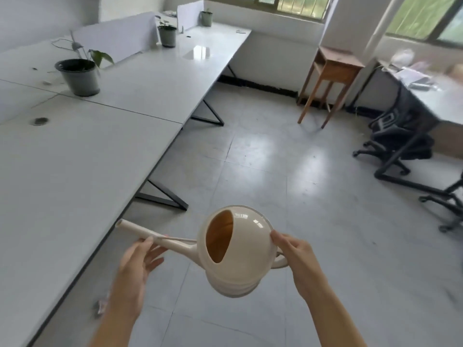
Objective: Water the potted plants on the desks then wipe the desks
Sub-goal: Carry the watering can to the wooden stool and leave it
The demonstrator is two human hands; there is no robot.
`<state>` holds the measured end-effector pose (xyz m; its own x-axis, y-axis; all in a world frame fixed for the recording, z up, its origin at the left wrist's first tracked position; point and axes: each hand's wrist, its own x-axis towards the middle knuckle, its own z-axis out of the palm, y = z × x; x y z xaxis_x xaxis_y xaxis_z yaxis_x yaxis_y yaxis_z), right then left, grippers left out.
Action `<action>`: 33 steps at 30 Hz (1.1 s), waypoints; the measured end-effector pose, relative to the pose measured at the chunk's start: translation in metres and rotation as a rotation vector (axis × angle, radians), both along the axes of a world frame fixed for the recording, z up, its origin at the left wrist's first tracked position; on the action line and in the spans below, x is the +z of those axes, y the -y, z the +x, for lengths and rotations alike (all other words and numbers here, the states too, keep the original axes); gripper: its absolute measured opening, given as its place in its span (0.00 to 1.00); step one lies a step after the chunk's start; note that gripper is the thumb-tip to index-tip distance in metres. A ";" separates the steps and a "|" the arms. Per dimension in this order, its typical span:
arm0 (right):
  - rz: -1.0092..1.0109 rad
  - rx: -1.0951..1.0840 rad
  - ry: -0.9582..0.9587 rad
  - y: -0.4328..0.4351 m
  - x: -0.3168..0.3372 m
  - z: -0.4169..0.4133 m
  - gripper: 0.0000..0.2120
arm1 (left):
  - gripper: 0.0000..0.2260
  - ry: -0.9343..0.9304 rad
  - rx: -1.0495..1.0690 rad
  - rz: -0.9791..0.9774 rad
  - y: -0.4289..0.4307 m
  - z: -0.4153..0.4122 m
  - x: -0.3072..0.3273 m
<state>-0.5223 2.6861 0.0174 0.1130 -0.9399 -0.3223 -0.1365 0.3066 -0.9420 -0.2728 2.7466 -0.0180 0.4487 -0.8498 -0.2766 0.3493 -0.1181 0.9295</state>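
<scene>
A cream watering can (240,249) hangs over the floor in front of me, its long spout pointing left toward the desk edge. My right hand (294,254) grips the can's handle at its right side. Under the spout, my left hand (136,261) supports it with loosely spread fingers. A row of white desks (75,156) runs along the left. On it stand three potted plants: a near grey pot (80,77) with sparse leaves, a middle pot (167,35), and a far pale-green pot (207,18).
White divider panels (117,33) stand on the desks. Black desk legs (162,196) reach onto the tiled floor. A wooden side table (330,71) stands by the far wall. At the right are black office chairs (398,136) and a cluttered desk (436,96).
</scene>
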 end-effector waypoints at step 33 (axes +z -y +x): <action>-0.024 -0.754 -0.003 0.316 -0.001 -0.242 0.22 | 0.14 0.034 -0.732 -0.053 0.476 -0.247 0.025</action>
<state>-0.7642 2.3697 0.0161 -0.5641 -0.7690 -0.3005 0.0999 0.2977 -0.9494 -0.5193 2.2701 0.0067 -0.2317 -0.9470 -0.2227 0.1689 -0.2645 0.9495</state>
